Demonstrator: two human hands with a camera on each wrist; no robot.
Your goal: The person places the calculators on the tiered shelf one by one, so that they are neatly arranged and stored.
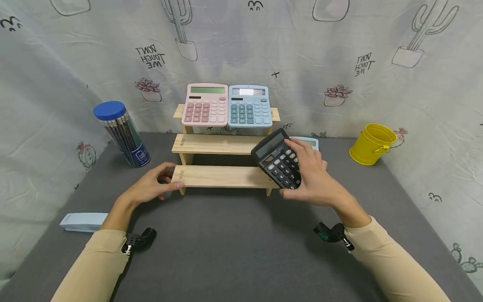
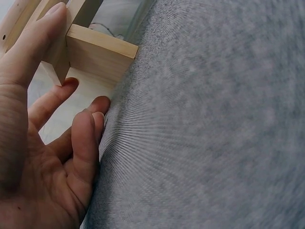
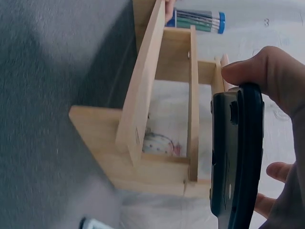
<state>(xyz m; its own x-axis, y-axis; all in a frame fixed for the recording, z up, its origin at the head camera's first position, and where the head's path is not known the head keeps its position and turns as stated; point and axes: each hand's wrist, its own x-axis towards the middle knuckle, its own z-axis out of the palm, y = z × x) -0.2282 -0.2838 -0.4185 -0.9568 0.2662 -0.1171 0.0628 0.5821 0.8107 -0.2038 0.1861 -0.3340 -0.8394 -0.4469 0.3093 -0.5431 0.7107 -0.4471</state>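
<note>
A black calculator (image 1: 275,159) is held tilted in my right hand (image 1: 317,178), over the right end of a three-tier wooden shelf (image 1: 222,176). My fingers and thumb grip its edges; in the right wrist view the calculator (image 3: 238,157) appears edge-on, apart from the boards. At the shelf's left end, my left hand (image 1: 151,184) pinches the lowest board, thumb on top and index finger (image 2: 52,100) beneath. On the top tier, a pink calculator (image 1: 205,105) and a blue calculator (image 1: 250,107) lean side by side. The middle tier's right end is partly hidden.
Behind my right hand a light-coloured calculator (image 1: 314,143) is mostly hidden. A blue-lidded jar of pencils (image 1: 126,136) stands left of the shelf. A light-blue stapler (image 1: 84,221) lies by my left forearm, and a yellow bucket (image 1: 367,147) stands at the back right.
</note>
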